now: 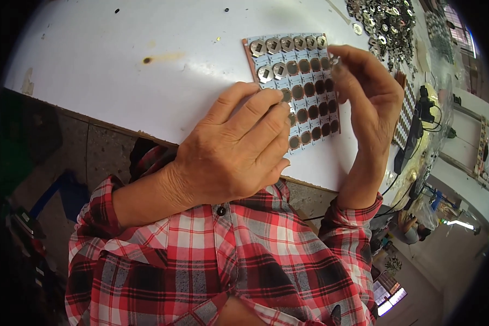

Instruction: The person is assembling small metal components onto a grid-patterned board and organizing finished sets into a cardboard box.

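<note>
A light-blue circuit board panel (300,80) lies on the white table in front of me. Silver coin-cell holder clips (272,44) fill its far row, and two more sit at the left of the second row. The other places show dark round pads. My left hand (239,138) rests over the panel's near left part, fingers stretched out and lying on it; what lies under the fingertips is hidden. At the panel's right edge, my right hand (367,87) pinches a small silver metal clip (335,61) between thumb and forefinger, slightly blurred.
A heap of loose silver clips (383,24) lies at the far right of the table (108,70). Another panel (405,111) sits right of my right hand, beside black cables (426,106) and clear plastic bags. A person (410,228) is in the background at right.
</note>
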`<state>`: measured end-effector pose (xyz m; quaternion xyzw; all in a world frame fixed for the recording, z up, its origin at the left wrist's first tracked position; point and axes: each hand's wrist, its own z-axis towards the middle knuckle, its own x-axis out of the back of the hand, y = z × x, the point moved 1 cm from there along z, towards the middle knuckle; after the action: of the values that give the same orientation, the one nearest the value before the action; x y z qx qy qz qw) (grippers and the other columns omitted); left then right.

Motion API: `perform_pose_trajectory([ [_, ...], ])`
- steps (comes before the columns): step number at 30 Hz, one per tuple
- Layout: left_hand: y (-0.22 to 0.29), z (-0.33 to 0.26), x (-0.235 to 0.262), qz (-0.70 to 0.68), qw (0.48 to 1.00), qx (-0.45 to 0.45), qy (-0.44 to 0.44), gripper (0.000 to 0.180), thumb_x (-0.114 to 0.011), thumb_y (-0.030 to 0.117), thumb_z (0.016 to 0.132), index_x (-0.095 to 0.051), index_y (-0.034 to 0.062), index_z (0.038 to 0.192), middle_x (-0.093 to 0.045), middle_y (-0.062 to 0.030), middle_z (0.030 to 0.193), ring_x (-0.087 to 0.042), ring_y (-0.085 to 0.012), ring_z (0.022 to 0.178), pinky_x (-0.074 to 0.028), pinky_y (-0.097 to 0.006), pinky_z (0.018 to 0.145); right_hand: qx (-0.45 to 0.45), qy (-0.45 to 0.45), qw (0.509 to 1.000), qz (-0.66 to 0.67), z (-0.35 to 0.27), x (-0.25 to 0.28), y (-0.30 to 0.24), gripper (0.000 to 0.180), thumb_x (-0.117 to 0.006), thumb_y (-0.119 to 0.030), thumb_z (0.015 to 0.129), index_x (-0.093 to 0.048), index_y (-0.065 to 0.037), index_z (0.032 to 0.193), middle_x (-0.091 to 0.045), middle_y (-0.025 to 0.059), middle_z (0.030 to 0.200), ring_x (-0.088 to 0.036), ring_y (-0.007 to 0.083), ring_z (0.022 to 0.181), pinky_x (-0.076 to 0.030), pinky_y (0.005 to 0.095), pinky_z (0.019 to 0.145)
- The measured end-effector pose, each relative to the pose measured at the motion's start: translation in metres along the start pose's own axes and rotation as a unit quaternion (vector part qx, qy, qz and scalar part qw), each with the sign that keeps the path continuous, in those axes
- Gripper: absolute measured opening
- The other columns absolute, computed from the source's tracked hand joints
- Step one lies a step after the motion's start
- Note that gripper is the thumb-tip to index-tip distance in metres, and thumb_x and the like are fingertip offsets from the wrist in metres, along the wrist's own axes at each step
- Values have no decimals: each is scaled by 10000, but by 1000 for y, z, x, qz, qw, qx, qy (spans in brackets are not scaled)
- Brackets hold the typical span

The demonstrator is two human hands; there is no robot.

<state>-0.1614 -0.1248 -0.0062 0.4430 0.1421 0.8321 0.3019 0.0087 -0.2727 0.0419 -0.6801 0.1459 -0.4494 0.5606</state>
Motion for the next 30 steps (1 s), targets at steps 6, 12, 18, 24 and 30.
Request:
perform_pose_trajectory([
  [6, 0, 1, -3, -13, 1000, 0, 15, 501, -803, 211, 580, -712, -71, 983, -680, -179, 1096, -653, -341, 1108, -552, -503, 939, -26, -20, 999, 21, -6, -25, -6, 174, -728, -23, 949, -751, 15, 1117, -748, 23, 853, -639, 34, 669, -457, 169, 526],
  [12, 2, -2, -8, -18, 999, 14, 37, 348, -766, 211, 631, -705, -33, 872, -669, -156, 1043, -624, -314, 1107, -496, -488, 1008, 46, -34, 998, 1, -5, -30, 3, 160, -733, -17, 949, -749, 14, 1105, -750, 20, 893, -647, 45, 703, -507, 178, 618],
  [18, 2, -3, -9, -23, 999, 16, 41, 340, -761, 201, 628, -712, -38, 864, -672, -160, 1023, -629, -319, 1097, -498, -494, 1011, 8, -20, 999, -32, -7, -34, -1, 136, -707, 24, 956, -745, 22, 1087, -712, 8, 924, -653, 53, 778, -502, 182, 680],
  [24, 1, 0, -11, -23, 998, 8, 50, 333, -749, 182, 631, -707, -53, 864, -674, -166, 1010, -640, -325, 1081, -518, -481, 987, 57, -66, 996, -30, 1, -28, 9, 144, -712, 34, 942, -745, 31, 1082, -663, 4, 908, -636, 51, 803, -488, 192, 691],
  [30, -2, 4, -3, -15, 1000, -4, 26, 505, -810, 221, 601, -712, -78, 996, -685, -191, 1093, -659, -359, 1103, -555, -516, 944, 49, -56, 997, -11, 2, -21, 7, 209, -694, 35, 952, -747, 2, 1152, -676, -20, 922, -609, 36, 775, -453, 182, 675],
])
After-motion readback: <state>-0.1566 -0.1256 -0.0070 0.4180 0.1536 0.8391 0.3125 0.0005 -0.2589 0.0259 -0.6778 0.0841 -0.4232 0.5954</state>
